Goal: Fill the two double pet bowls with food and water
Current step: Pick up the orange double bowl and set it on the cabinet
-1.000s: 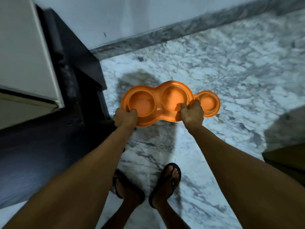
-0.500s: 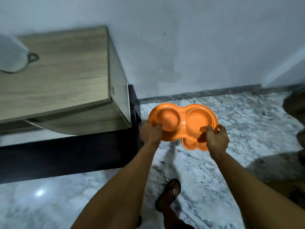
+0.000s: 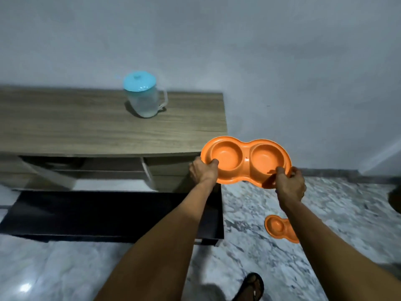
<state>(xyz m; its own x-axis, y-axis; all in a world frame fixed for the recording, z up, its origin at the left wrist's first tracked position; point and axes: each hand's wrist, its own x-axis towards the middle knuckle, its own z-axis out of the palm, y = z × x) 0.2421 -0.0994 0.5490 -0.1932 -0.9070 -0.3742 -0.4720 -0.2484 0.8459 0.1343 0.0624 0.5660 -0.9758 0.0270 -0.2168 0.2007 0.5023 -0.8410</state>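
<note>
A lidded jug [image 3: 142,97] stands on the worktop [image 3: 86,127], well left of the action. The left hand [image 3: 202,171] pinches the near rim of the held bowl [image 3: 246,160], thumb inside the left cup; the right hand [image 3: 289,184] clamps the right end. Both cups look empty, and the bowl is in the air off the worktop's right corner. Swung in low, its edge could catch that corner. The second bowl [image 3: 280,230] lies on the floor by the right forearm, where a step sideways could kick it.
</note>
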